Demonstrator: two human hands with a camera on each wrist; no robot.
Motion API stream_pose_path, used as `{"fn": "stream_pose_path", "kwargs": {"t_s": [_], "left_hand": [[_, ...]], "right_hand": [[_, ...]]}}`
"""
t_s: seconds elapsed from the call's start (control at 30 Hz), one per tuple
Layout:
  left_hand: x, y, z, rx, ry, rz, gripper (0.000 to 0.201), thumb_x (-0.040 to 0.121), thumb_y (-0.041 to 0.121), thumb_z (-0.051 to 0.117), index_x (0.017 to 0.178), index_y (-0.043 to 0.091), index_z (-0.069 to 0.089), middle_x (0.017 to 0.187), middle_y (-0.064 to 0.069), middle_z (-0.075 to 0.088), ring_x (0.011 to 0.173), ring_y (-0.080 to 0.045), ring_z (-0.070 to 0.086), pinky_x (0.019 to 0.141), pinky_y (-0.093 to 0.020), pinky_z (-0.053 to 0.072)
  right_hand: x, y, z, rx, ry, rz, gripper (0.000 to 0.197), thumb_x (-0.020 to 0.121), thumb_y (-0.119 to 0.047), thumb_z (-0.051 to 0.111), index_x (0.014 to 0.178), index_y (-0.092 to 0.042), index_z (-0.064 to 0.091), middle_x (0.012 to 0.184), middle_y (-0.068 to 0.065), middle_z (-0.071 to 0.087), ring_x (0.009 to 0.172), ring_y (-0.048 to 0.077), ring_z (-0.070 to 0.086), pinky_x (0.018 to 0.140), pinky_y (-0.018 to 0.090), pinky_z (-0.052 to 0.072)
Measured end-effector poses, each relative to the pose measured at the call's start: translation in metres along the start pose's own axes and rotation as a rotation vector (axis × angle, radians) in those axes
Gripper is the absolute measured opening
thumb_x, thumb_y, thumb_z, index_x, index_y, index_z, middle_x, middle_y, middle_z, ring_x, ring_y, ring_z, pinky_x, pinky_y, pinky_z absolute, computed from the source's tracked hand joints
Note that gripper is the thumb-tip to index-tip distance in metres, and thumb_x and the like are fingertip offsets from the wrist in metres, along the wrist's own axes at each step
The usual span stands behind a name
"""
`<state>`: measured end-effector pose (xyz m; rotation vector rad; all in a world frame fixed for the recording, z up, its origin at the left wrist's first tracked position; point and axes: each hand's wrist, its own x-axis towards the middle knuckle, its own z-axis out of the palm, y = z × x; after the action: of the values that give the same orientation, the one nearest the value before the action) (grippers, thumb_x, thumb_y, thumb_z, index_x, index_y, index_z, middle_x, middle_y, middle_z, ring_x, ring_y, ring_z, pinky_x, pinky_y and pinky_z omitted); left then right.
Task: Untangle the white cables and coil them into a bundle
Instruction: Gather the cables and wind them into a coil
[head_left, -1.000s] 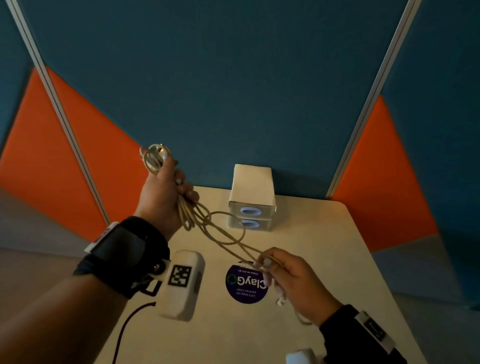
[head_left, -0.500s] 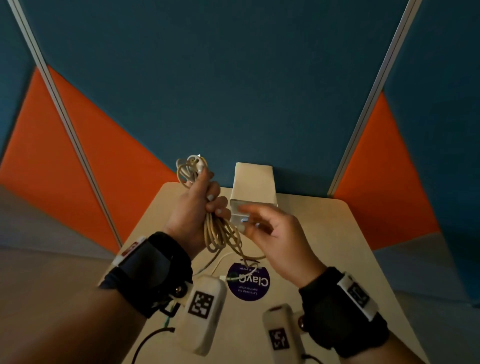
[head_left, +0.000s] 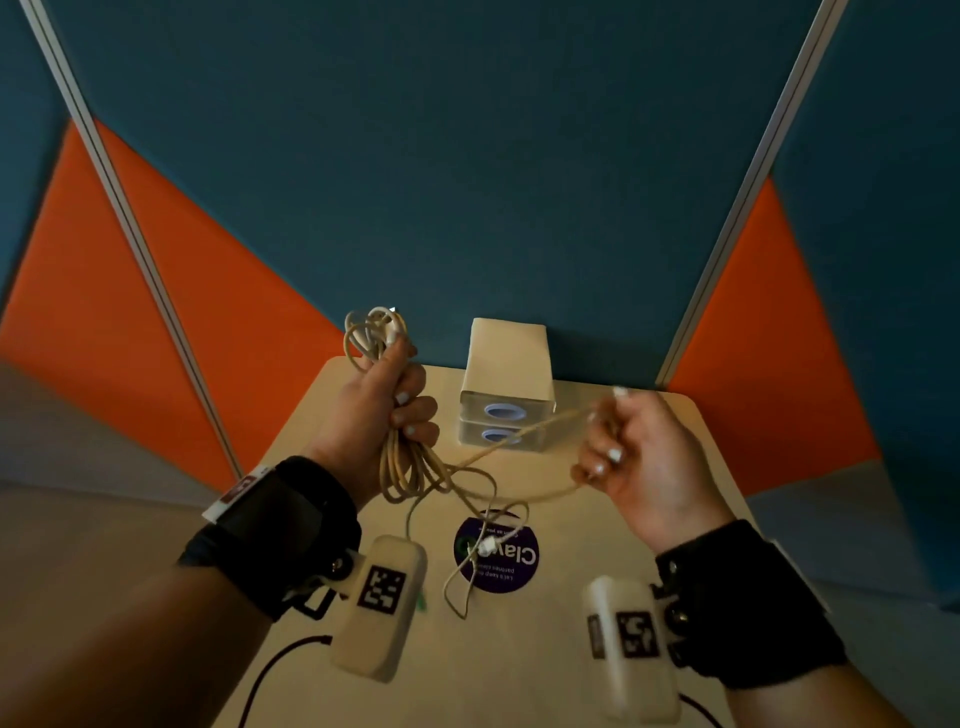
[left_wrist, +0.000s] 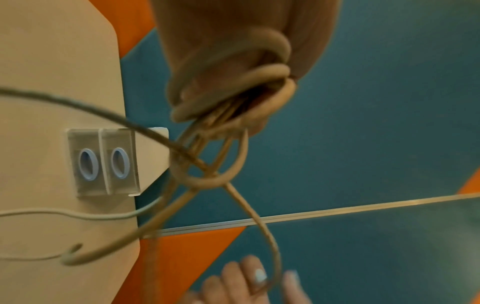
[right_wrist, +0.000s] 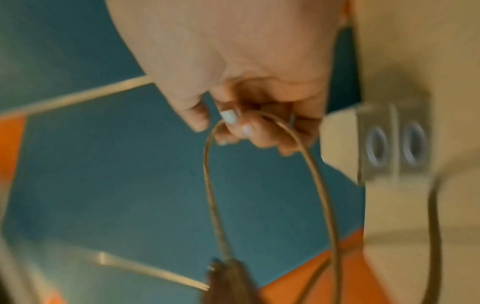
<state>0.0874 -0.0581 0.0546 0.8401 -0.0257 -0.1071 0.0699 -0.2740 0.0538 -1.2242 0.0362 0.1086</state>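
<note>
My left hand (head_left: 384, 415) grips a bunch of white cable loops (head_left: 402, 467) above the table's far left; loops (head_left: 371, 330) stick out over the fist. In the left wrist view the cable coils (left_wrist: 233, 98) wrap round my fingers. A strand (head_left: 519, 439) runs right to my right hand (head_left: 623, 447), whose curled fingers hold a cable loop (right_wrist: 259, 164). A loose cable tail with a white plug (head_left: 487, 545) hangs down onto the table.
Two stacked small white boxes (head_left: 506, 395) with oval openings stand at the table's far edge between my hands. A round purple sticker (head_left: 511, 564) lies on the beige table (head_left: 597, 530). Teal and orange partition panels (head_left: 467, 156) close off the back.
My right hand has moved right and away from the left, drawing a cable strand out taut. The left hand holds the bundle in about the same spot.
</note>
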Motion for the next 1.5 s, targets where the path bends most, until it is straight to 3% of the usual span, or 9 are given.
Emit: {"fn": "stream_pose_path", "kwargs": {"t_s": [0.17, 0.5, 0.63, 0.83, 0.97, 1.07, 1.2, 1.4, 1.5], "left_hand": [[0.002, -0.005, 0.013, 0.071, -0.044, 0.009, 0.026, 0.098, 0.036, 0.04, 0.077, 0.022, 0.046, 0.05, 0.007, 0.032, 0.034, -0.002, 0.027, 0.035, -0.014, 0.028], [0.004, -0.006, 0.01, 0.103, -0.012, 0.036, 0.023, 0.098, 0.034, 0.04, 0.079, 0.022, 0.046, 0.049, 0.008, 0.034, 0.034, -0.003, 0.027, 0.034, -0.015, 0.03], [0.003, -0.007, 0.008, 0.138, -0.003, 0.049, 0.023, 0.098, 0.034, 0.04, 0.079, 0.022, 0.046, 0.05, 0.007, 0.034, 0.036, -0.004, 0.027, 0.035, -0.017, 0.029], [0.005, 0.001, -0.007, 0.068, 0.065, 0.068, 0.026, 0.098, 0.036, 0.042, 0.076, 0.023, 0.047, 0.051, 0.008, 0.032, 0.036, -0.003, 0.025, 0.036, -0.016, 0.027], [0.006, 0.003, -0.001, 0.023, 0.035, 0.068, 0.026, 0.098, 0.037, 0.042, 0.077, 0.023, 0.046, 0.05, 0.008, 0.032, 0.035, -0.002, 0.026, 0.034, -0.016, 0.029], [0.004, 0.0, 0.006, -0.009, -0.003, 0.055, 0.025, 0.098, 0.037, 0.042, 0.078, 0.023, 0.045, 0.048, 0.008, 0.032, 0.034, -0.001, 0.026, 0.033, -0.015, 0.028], [0.002, -0.004, 0.015, -0.052, -0.041, 0.041, 0.024, 0.098, 0.036, 0.041, 0.079, 0.022, 0.044, 0.048, 0.007, 0.033, 0.034, -0.002, 0.027, 0.033, -0.015, 0.029], [0.004, -0.002, 0.026, -0.135, -0.094, 0.074, 0.027, 0.098, 0.036, 0.038, 0.075, 0.021, 0.044, 0.047, 0.007, 0.033, 0.032, -0.002, 0.028, 0.032, -0.014, 0.031], [0.005, 0.003, 0.032, -0.195, -0.093, 0.102, 0.03, 0.098, 0.035, 0.037, 0.072, 0.021, 0.042, 0.045, 0.007, 0.033, 0.031, -0.002, 0.029, 0.033, -0.013, 0.03]], "right_hand": [[-0.008, 0.002, 0.019, -1.449, -0.089, -0.458, 0.056, 0.078, -0.044, 0.06, 0.128, -0.024, 0.043, 0.122, -0.005, 0.056, 0.112, 0.015, 0.051, 0.094, 0.04, 0.042], [-0.01, 0.013, 0.032, -1.208, -0.374, -0.453, 0.019, 0.092, -0.024, 0.051, 0.089, -0.018, 0.069, 0.085, -0.002, 0.069, 0.078, 0.009, 0.062, 0.076, 0.033, 0.053], [-0.007, 0.01, 0.019, -0.856, -0.125, -0.544, 0.016, 0.09, -0.015, 0.053, 0.086, -0.02, 0.067, 0.083, -0.009, 0.066, 0.079, -0.004, 0.06, 0.068, 0.006, 0.046], [0.001, -0.001, -0.018, -0.133, 0.249, -0.35, 0.035, 0.098, -0.02, 0.038, 0.07, -0.023, 0.057, 0.062, -0.003, 0.05, 0.042, 0.007, 0.037, 0.047, 0.026, 0.03], [0.005, 0.018, -0.027, -0.437, 0.436, -0.159, 0.028, 0.098, -0.025, 0.035, 0.081, -0.017, 0.055, 0.071, 0.004, 0.056, 0.057, 0.016, 0.05, 0.054, 0.029, 0.037], [0.003, 0.026, -0.02, -1.048, 0.331, -0.079, 0.026, 0.094, -0.026, 0.047, 0.117, -0.014, 0.048, 0.119, 0.01, 0.058, 0.095, 0.023, 0.057, 0.072, 0.03, 0.046], [-0.005, 0.028, 0.002, -1.337, 0.239, -0.226, 0.095, 0.079, -0.033, 0.067, 0.146, -0.023, 0.0, 0.158, 0.004, 0.01, 0.141, 0.022, 0.02, 0.11, 0.049, 0.028], [-0.01, 0.039, 0.035, -0.659, -0.482, -0.149, 0.085, 0.064, -0.053, 0.063, 0.14, -0.035, 0.029, 0.125, -0.017, 0.048, 0.121, 0.001, 0.043, 0.102, 0.026, 0.035], [-0.004, 0.055, 0.04, -0.631, -0.438, -0.171, 0.017, 0.082, -0.023, 0.067, 0.097, -0.022, 0.06, 0.075, 0.001, 0.064, 0.071, 0.01, 0.064, 0.074, 0.024, 0.049]]}}
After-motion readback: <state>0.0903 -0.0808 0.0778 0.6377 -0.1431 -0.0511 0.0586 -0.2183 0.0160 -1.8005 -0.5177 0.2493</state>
